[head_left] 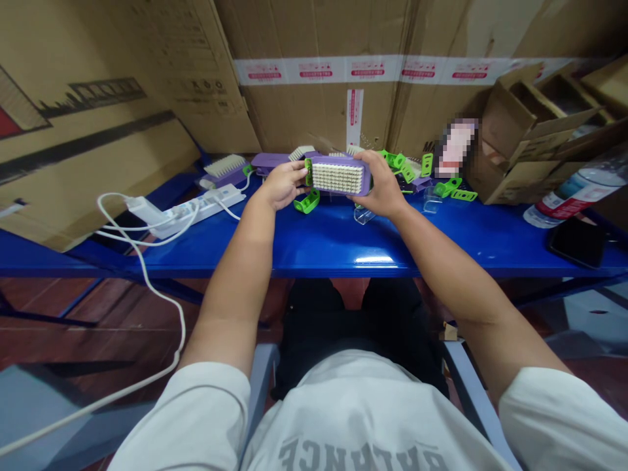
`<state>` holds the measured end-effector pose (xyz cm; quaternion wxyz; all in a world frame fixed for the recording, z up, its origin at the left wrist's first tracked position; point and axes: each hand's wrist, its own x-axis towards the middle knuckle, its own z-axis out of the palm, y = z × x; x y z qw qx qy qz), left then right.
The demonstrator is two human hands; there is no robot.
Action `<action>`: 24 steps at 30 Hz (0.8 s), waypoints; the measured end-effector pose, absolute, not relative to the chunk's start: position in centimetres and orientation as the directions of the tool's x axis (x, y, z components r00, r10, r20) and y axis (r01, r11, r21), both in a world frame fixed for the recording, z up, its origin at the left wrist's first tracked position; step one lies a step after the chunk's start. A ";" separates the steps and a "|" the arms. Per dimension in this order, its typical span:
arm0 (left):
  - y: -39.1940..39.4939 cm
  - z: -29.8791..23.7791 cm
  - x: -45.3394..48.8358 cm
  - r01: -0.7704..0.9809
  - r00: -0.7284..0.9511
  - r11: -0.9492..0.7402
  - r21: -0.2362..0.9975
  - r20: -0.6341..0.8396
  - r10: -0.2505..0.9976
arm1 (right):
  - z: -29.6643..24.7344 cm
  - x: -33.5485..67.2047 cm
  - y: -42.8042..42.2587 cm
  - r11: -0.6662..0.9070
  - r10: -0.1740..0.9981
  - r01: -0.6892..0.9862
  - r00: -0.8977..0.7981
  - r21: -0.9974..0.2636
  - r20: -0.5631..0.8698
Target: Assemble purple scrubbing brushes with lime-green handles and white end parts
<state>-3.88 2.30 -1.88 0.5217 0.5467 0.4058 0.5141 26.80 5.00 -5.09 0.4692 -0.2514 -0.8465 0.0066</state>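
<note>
Entry, as I read it from the remote seat: one purple scrubbing brush (338, 175), white bristles facing up, held in the air above the blue metal surface (318, 245), with a green plastic clip (308, 171) at its left end. Left hand (282, 185): grip narrow, closed on the clip end, forearm angled in from the lower left. Right hand (380, 185): grip narrow, wrapped around the brush's other end, forearm angled in from the lower right, elbows set wide. Below and beyond: loose green clips (307, 203), clear plastic pieces (364, 214), more purple brushes (269, 162), a power strip (196, 209) with its white cable (147, 261). Risks, as I judge them: the clip is the weak point — if it isn't fully seated, uneven pressure from the left fingers (297, 169) could spring it free. A smooth plastic body could also slip from either hand, and a drop would land among the loose parts, scattering them toward the surface's front edge.
</note>
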 end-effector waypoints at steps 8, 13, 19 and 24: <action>2.1 -1.8 -3.7 -0.097 0.157 -0.128 0.987 0.143 0.977 | -5.2 26.9 5.2 0.877 0.421 0.419 -0.432 -0.236 0.797; 2.0 -1.7 -3.6 -0.102 0.167 -0.127 0.987 0.142 0.976 | -5.4 26.9 5.4 0.899 0.377 0.384 -0.440 -0.209 0.815; 1.9 -1.6 -3.5 -0.105 0.165 -0.125 0.987 0.141 0.976 | -5.3 26.9 5.3 0.881 0.414 0.410 -0.432 -0.234 0.801; 1.9 -1.7 -3.5 -0.120 0.169 -0.113 0.986 0.133 0.977 | -5.2 26.8 5.2 0.882 0.410 0.412 -0.434 -0.228 0.802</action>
